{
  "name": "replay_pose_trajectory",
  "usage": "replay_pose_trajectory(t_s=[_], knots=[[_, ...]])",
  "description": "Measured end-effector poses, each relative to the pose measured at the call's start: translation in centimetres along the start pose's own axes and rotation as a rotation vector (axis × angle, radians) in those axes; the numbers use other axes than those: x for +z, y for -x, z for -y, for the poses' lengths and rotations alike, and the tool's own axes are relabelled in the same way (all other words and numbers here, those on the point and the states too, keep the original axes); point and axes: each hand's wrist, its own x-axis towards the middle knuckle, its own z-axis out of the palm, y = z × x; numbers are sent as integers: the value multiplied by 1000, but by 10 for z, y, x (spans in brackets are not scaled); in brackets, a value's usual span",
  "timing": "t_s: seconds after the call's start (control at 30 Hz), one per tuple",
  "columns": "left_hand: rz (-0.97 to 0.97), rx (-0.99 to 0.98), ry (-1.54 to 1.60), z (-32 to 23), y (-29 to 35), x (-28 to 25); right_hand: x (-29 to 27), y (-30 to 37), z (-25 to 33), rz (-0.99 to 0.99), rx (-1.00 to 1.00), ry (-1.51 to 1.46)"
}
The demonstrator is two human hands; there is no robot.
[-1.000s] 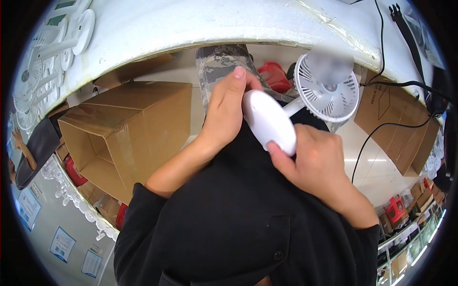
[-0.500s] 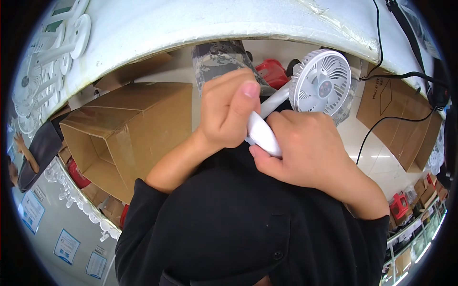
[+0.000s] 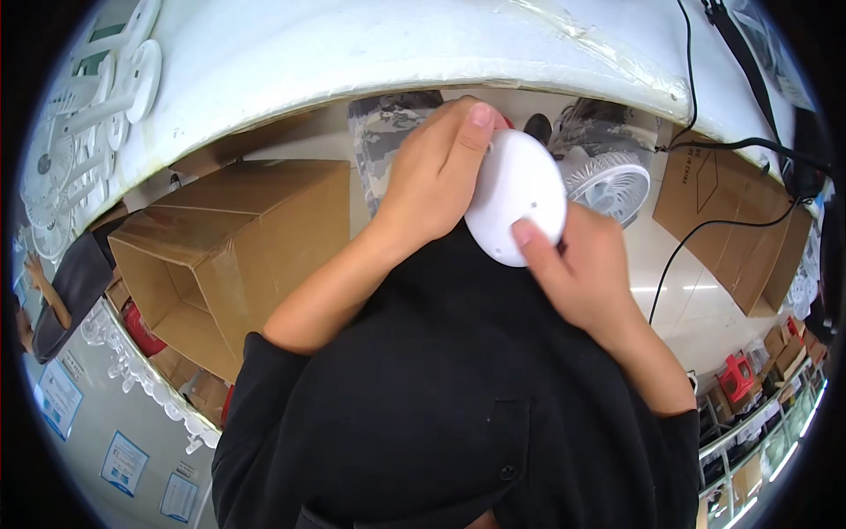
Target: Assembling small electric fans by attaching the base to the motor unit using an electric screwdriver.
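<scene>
A small white desk fan (image 3: 608, 187) is held above my lap, tipped so that the flat underside of its round base (image 3: 515, 198) faces up at me. My left hand (image 3: 438, 167) is closed on the left edge of the base, its thumb along the upper rim. From the lower right, my right hand (image 3: 586, 264) grips the base too, with its thumb pressed on the underside and its fingers hidden behind. Past my right hand the round fan head shows, partly covered; the stem between head and base is out of sight.
Ahead lies a white-covered table (image 3: 370, 44) with several white fans (image 3: 88, 119) at its left end. An opened cardboard box (image 3: 229, 238) stands on my left, another carton (image 3: 723, 225) on my right. Black cables (image 3: 696, 238) hang at the right. A person (image 3: 66, 282) is at far left.
The fan has been turned, so its base underside now faces me and its head sits lower. My right hand has shifted to the base's right edge; my left hand has moved slightly.
</scene>
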Motion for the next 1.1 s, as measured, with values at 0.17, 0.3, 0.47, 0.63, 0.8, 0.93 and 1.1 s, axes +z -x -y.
replay_pose_trajectory(t_s=[0.17, 0.3, 0.47, 0.63, 0.8, 0.93, 1.1], knots=[[181, -181, 185, -1, 13, -18, 4, 2, 8, 54, -350, 161], [175, -2, 233, -1, 17, -19, -4, 1, 18, 112, -347, 188], [5, 34, 321, -1, 24, -16, 1, 10, 16, 98, -347, 238], [-14, -118, 364, 8, 38, -20, 8, 9, 10, 21, -453, 257], [43, 92, 314, 3, 35, -24, -12, -1, 28, 125, -414, 260], [89, 230, 168, -4, 33, -24, -10, -1, 41, 230, -406, 426], [84, 277, 92, -9, 31, -24, 1, 2, 46, 154, -429, 554]])
